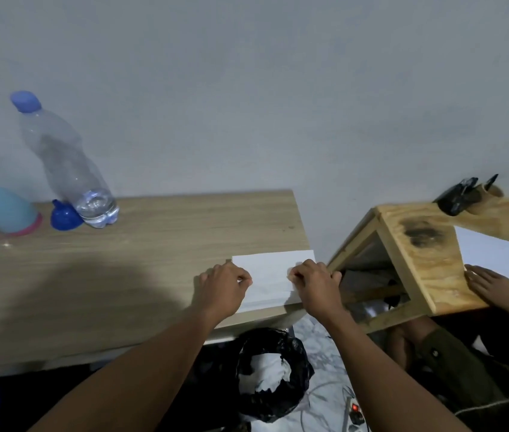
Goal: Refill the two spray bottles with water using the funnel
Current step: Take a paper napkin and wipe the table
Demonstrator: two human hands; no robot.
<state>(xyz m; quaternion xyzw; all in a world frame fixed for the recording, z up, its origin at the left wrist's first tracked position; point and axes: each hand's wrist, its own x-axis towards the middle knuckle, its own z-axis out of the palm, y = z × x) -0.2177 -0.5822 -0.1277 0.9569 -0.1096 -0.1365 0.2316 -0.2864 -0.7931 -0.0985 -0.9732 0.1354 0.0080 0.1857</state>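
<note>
Both hands rest on a white paper sheet (pixel 270 277) at the near right corner of the wooden table (pixel 159 244). The left hand (pixel 223 280) has its fingers curled together and pinches the paper's left edge; the right hand (pixel 315 280) pinches the right edge in the same way, so neither holds any task item. The task's things stand well apart, at the far left of the table: the blue funnel (pixel 65 217) sits mouth down, touching the base of the clear water bottle (pixel 66 163), which is upright, cap on, with only a little water at the bottom. Left of them is a pale blue and pink container (pixel 5 210), prob. one spray bottle, but it is cut by the frame edge and blurred, so I cannot confirm; the 2nd one I cannot make out. In my judgement refilling is not yet started. The funnel lies left and away from both hands, so the left hand is nearer and would reach w/o crossing.
</note>
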